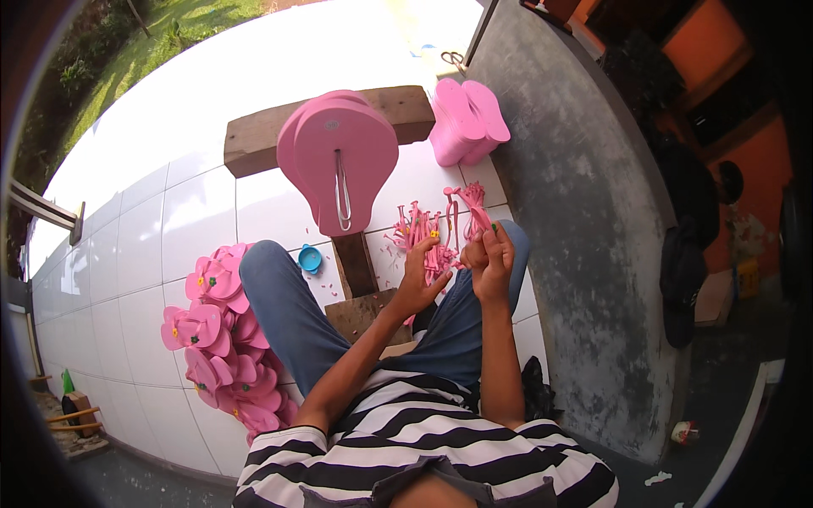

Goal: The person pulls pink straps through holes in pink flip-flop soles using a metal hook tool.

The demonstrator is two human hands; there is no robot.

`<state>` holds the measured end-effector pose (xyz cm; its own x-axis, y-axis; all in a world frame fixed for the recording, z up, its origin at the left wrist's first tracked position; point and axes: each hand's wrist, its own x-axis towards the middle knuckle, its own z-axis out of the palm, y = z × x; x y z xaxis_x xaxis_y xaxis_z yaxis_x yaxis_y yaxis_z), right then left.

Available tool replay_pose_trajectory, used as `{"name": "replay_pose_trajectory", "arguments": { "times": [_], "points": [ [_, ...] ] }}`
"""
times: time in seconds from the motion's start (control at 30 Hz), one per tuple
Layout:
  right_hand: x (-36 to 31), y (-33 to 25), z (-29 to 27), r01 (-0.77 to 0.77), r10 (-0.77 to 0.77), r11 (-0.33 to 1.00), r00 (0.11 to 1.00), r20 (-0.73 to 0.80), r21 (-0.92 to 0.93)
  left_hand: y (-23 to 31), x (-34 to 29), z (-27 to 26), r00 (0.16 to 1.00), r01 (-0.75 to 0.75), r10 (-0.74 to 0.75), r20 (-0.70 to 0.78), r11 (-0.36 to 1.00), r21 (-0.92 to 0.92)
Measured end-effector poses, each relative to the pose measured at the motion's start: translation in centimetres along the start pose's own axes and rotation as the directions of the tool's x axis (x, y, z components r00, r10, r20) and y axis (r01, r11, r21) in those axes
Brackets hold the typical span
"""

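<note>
My right hand (489,267) is raised above my right knee, its fingers pinched on a pink flip-flop strap with a small green piece (494,227) showing at the fingertips. Beside it, my left hand (417,279) has its thumb and fingers apart. A small yellow piece (434,234) shows at its fingertips; whether the hand touches it I cannot tell. Behind both hands lie a heap of pink straps (412,222) and a bundle of straps (472,196). Farther forward, pink flip-flop soles (330,161) rest stacked on a wooden beam (254,144), with a thin metal tool (342,199) on top.
Assembled pink flip-flops (224,364) are piled left of my left knee. A small blue bowl (310,259) sits on the white tiles among pink scraps. Upright pink soles (468,123) stand by the grey wall (584,212), with scissors (453,59) beyond them.
</note>
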<state>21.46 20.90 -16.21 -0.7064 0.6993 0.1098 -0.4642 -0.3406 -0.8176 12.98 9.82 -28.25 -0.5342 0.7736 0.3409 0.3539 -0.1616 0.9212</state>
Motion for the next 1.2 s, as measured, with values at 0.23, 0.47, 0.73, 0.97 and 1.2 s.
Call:
{"name": "replay_pose_trajectory", "arguments": {
  "times": [0.23,0.47,0.73,0.97,1.2],
  "points": [
    [-1.9,-3.3,0.7,-0.349,0.424,0.896,0.857,0.293,-0.276,6.7,0.3,-4.2,0.974,-0.025,0.002,-0.227,0.995,-0.100],
    [-3.1,-3.9,4.0,-0.314,0.504,0.829,0.779,0.374,-0.462,11.5,-2.4,-9.2,0.979,0.198,-0.185,0.083,0.958,-0.207],
    [-2.3,-4.1,7.9,0.007,0.534,0.639,0.716,0.450,-0.769,14.9,-4.6,-12.1,0.908,0.414,-0.262,0.327,0.437,-0.798],
    [-3.4,-9.3,9.3,0.394,0.721,0.547,0.227,0.655,-0.739,20.2,-6.5,-17.6,0.610,0.484,-0.308,0.730,0.874,-0.036],
    [1.1,-13.1,6.6,0.387,0.572,0.455,0.564,0.596,-0.802,16.9,-12.1,-25.1,0.734,0.662,-0.481,0.479,0.664,-0.347]
  ]
}}
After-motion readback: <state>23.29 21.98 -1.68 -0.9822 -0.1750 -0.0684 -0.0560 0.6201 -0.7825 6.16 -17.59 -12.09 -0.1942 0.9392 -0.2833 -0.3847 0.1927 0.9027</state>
